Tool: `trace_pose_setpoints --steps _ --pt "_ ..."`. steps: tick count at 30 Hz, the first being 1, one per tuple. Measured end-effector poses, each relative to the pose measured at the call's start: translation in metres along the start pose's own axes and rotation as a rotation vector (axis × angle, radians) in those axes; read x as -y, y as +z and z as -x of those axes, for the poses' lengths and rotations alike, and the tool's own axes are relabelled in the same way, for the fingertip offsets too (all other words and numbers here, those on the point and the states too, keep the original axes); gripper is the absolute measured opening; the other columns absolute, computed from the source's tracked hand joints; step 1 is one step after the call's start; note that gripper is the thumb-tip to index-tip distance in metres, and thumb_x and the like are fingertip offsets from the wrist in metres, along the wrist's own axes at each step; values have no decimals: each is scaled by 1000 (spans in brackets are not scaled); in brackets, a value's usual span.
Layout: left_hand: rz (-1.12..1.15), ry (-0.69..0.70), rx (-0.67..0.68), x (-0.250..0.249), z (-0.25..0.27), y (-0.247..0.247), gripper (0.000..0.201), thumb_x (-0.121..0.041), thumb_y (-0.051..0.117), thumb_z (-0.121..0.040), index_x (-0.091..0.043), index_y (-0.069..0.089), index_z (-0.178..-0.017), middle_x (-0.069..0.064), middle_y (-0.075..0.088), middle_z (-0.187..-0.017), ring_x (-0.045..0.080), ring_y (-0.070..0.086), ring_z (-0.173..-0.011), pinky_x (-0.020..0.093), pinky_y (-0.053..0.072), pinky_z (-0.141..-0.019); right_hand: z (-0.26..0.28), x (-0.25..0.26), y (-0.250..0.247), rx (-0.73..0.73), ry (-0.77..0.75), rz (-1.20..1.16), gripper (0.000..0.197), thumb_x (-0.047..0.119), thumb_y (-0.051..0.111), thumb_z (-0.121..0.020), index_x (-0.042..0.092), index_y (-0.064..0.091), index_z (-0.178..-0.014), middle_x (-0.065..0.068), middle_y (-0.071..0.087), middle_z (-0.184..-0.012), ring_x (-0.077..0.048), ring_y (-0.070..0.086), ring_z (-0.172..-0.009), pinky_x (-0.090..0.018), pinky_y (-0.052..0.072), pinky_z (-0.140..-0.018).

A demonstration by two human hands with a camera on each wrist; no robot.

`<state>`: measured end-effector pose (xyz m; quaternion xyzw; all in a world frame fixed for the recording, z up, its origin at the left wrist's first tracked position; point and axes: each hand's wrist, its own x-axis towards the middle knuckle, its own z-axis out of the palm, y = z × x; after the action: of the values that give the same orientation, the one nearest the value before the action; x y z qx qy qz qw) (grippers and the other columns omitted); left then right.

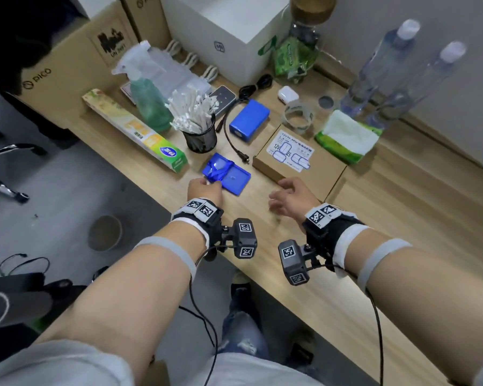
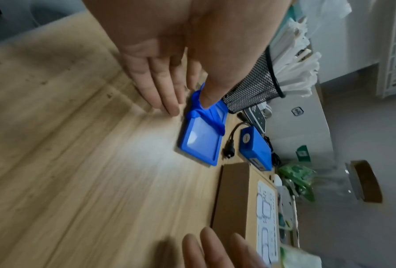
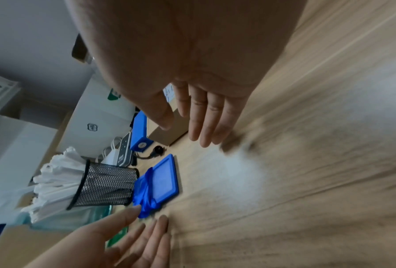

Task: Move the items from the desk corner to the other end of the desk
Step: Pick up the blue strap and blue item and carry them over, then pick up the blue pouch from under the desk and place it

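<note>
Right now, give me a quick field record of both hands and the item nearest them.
left hand: fingers straight, thumb on the lanyard end of the blue badge holder
right hand: open, empty, beside the cardboard box
badge holder state: flat on the desk, lanyard wrapped round it
behind it: mesh cup of white sticks, blue battery pack

Mesh cup (image 1: 200, 137) is stood on the desk (image 1: 262, 274) and taken as the landmark. Badge holder (image 1: 229, 176) is laid flat just in front of the cup, slightly right. Battery pack (image 1: 248, 119) is set right of the cup and a little behind it. Cardboard box (image 1: 299, 162) is set further right. Spray bottle (image 1: 148, 104) is stood left-behind the cup. Long carton (image 1: 134, 129) is laid slantwise to the cup's left. Tissue pack (image 1: 349, 136) and water bottles (image 1: 379, 65) are placed far right. Left hand (image 1: 204, 190) is seen in front of the cup, touching the badge holder; right hand (image 1: 290, 197) is further right.
</note>
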<state>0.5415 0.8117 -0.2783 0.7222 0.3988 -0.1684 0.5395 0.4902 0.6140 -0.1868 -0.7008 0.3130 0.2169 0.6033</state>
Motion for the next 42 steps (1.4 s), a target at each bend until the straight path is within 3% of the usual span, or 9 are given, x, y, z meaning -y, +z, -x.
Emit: trace_pose_setpoints --steps 3,6,8,13,16,24,29,36,42 --pt "-34 -36 3 -16 52 5 60 -29 64 -61 -6 47 -114 13 67 -102 32 67 -89 45 56 -88 21 -6 -23 -15 -25 -38 39 3 60 -91 3 45 -128 -21 63 -106 -26 63 -88 -39 54 -73" --pt "-33 4 206 -34 131 33 9 -11 58 -88 -6 54 -82 9 56 -82 23 59 -66 29 50 -69 52 -19 -64 -28 -49 -110 39 4 57 -92 2 44 -129 -14 62 -93 -25 60 -87 -33 50 -70" --pt "-35 42 311 -35 179 65 21 -2 51 -91 -10 52 -71 9 50 -75 19 55 -61 28 43 -61 80 -32 -102 -55 -67 -155 37 7 55 -94 2 43 -130 -13 61 -91 -25 59 -87 -31 49 -70" --pt "-104 212 543 -9 327 163 18 -4 49 -93 -12 54 -78 4 54 -74 15 55 -64 27 46 -61 174 -92 -238 -239 -108 -291 37 6 50 -98 0 40 -133 -19 63 -100 -24 60 -88 -31 51 -72" --pt "-146 260 693 25 429 225 10 -6 51 -95 -10 55 -87 4 55 -80 14 56 -67 26 46 -64 247 -143 -329 -386 -112 -384 38 5 48 -99 -1 38 -135 -28 61 -118 -27 60 -97 -43 51 -93" --pt "-359 404 1148 110 675 345 17 -6 47 -97 -17 55 -87 1 53 -74 12 51 -59 24 45 -57 422 -276 -515 -813 -147 -632 36 7 50 -99 -1 41 -133 -12 60 -88 -31 62 -99 -45 51 -97" --pt "-506 452 1352 157 768 396 18 -5 48 -96 -16 56 -84 3 54 -76 15 53 -62 26 46 -61 501 -349 -564 -1049 -137 -775 32 7 49 -100 -2 43 -130 -10 59 -83 -30 59 -96 -48 48 -100" --pt "-730 487 1571 237 864 435 9 -7 51 -95 -11 58 -99 2 56 -76 15 55 -63 27 47 -60 598 -450 -584 -1315 -18 -835 18 10 52 -98 7 52 -116 -8 64 -84 -24 64 -91 -39 55 -81" --pt "-879 532 1639 314 933 450 11 -6 51 -95 -14 57 -92 0 58 -78 13 57 -65 26 47 -59 661 -539 -595 -1434 73 -812 8 13 51 -96 15 59 -95 -6 69 -89 -15 66 -78 -26 54 -64"
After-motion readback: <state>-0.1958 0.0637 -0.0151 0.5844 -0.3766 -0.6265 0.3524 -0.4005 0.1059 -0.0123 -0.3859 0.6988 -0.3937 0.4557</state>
